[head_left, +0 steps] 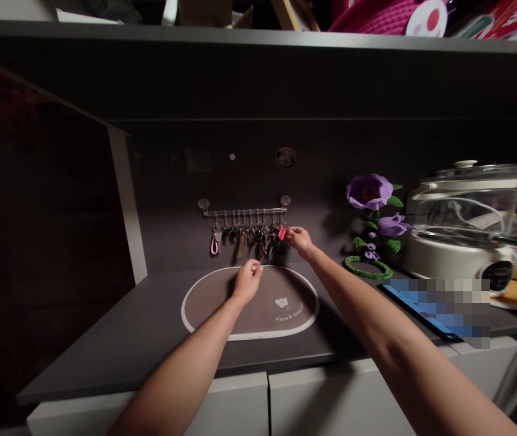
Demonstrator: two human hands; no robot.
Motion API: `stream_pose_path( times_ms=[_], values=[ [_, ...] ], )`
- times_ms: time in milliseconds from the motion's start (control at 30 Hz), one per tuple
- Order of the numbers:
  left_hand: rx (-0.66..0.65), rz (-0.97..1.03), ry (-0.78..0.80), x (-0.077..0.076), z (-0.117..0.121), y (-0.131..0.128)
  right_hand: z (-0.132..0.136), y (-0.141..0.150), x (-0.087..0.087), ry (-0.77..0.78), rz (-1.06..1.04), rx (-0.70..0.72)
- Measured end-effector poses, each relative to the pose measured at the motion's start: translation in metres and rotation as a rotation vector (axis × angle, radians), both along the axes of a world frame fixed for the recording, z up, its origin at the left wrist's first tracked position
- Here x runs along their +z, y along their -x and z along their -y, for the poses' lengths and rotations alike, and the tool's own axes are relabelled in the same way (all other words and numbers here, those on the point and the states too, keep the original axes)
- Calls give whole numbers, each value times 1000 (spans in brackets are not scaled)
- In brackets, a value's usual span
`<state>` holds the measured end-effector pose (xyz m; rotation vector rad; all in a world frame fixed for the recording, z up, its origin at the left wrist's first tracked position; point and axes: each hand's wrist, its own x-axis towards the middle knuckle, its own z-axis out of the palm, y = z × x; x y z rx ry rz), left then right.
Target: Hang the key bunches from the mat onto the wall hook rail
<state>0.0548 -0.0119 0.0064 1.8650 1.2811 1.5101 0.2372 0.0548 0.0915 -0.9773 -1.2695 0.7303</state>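
A clear rail point(245, 212) on the dark back panel carries hooks with several bunches of keys point(265, 236). My right hand point(300, 241) is at the rail's right end, its fingers pinched on a small red tag point(282, 232) beside the last keys. Lower and to the left, my left hand point(248, 280) hovers over the brown oval mat point(213, 303), fingertips pressed together just below the hanging keys. Whatever may be between those fingertips is too small to make out. A pink loop strap point(214, 244) dangles from the leftmost hook.
Purple felt flowers point(370, 192) with a green ring base stand right of the rail. Beyond them is a cream appliance with a clear lid point(462, 242). A tablet-like slab point(422, 310), partly blurred, lies in front. Above runs a shelf point(258, 39) with boxes and a pink basket point(371, 17).
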Motion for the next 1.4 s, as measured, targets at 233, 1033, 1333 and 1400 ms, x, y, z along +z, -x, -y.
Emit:
stream_pose_path(
  times_ms=[233,1033,1333,1400],
  values=[
    [-198,32,98,15,23,8,60,10,-11,99,-55,-7],
    [-352,-15,-56,16,145,101,194,47,-60,-259,416,451],
    [87,207,72,52,62,107,118,13,-19,-29,311,59],
    [160,194,89,64,36,107,90,6,-9,53,269,-17]
  ],
)
